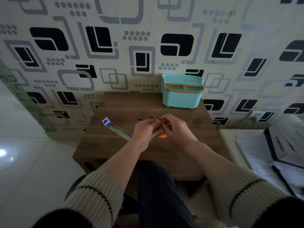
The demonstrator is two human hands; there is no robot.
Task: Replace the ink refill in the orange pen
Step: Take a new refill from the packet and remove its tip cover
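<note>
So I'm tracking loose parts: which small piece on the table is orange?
The short orange piece below the right hand; the thin pieces beyond the hands look dark.

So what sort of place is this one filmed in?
Probably a room in a home, not a workshop: patterned wallpaper behind a small wooden table, a glossy tiled floor, and a teal desk organizer against the wall.

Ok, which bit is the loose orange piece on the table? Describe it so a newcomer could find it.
Start at the brown table, with the turquoise organizer at its back right. Come forward to the two hands at the middle; the orange piece lies on the wood below the right hand. It is the only short, bright orange thing; the refill packet to the left is long and clear.
</note>
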